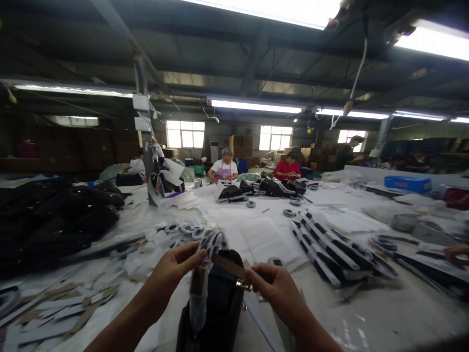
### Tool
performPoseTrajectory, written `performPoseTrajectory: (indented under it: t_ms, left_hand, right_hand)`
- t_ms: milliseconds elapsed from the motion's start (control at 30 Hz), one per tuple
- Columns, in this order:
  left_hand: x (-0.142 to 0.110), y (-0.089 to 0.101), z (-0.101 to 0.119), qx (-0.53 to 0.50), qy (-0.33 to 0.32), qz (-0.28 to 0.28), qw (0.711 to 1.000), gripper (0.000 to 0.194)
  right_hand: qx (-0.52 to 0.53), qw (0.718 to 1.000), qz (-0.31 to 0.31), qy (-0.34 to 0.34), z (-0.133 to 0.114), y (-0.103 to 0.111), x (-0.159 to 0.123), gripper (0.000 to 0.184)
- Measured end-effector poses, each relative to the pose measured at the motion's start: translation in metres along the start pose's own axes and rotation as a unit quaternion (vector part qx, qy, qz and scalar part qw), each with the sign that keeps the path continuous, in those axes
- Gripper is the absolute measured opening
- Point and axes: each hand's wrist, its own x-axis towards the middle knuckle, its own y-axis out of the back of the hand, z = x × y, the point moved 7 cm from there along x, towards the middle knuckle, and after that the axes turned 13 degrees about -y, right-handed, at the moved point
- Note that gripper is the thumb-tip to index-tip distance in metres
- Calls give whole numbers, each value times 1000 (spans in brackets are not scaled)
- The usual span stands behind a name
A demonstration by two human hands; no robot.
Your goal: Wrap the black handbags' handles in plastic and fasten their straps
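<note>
My left hand (pixel 172 269) pinches the top of a clear plastic wrapper (pixel 200 288) that hangs in front of a black bag (pixel 220 303). My right hand (pixel 276 288) is closed on a flat brown strap (pixel 229 265) at its metal clasp (pixel 244 284), just above the bag. The strap runs between both hands. The bag stands upright at the near edge of the white work table (pixel 384 313), its lower part out of view.
Rolls of tape (pixel 183 228) lie behind my hands. Striped black and white packs (pixel 326 244) are fanned out at right. Black bags (pixel 47 220) are piled at left. Cardboard strips (pixel 73 313) litter the near left. Two people (pixel 224 168) sit at the far end; another person's hand (pixel 456 254) shows at right.
</note>
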Motion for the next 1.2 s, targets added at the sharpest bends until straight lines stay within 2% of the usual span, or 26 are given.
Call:
performPoseTrajectory:
  t_ms: [200, 467, 567, 700, 967, 1100, 1200]
  left_hand:
    - [-2, -4, 10, 8, -1, 8, 1000, 41]
    - [-4, 2, 7, 12, 2, 55, 998, 41]
    - [-4, -5, 10, 6, 0, 33, 999, 43]
    - [-4, -9, 14, 18, -2, 16, 1000, 43]
    - [-5, -5, 13, 29, 8, 48, 998, 39]
    - [-5, -5, 18, 72, -27, 45, 996, 34]
    - [-4, -4, 17, 91, -44, 46, 994, 32]
  right_hand:
    - [35, 999, -9, 18, -15, -19, 8, 28]
    - [52, 998, -14, 26, -25, -33, 18, 33]
    - [66, 995, -61, 44, -35, -43, 18, 36]
    - [116, 979, -160, 42, -48, -60, 18, 39]
    - [216, 932, -288, -46, -47, -66, 21, 48]
    - [227, 923, -308, -36, -50, -65, 16, 51]
    - [241, 930, -275, -24, -53, -63, 12, 53]
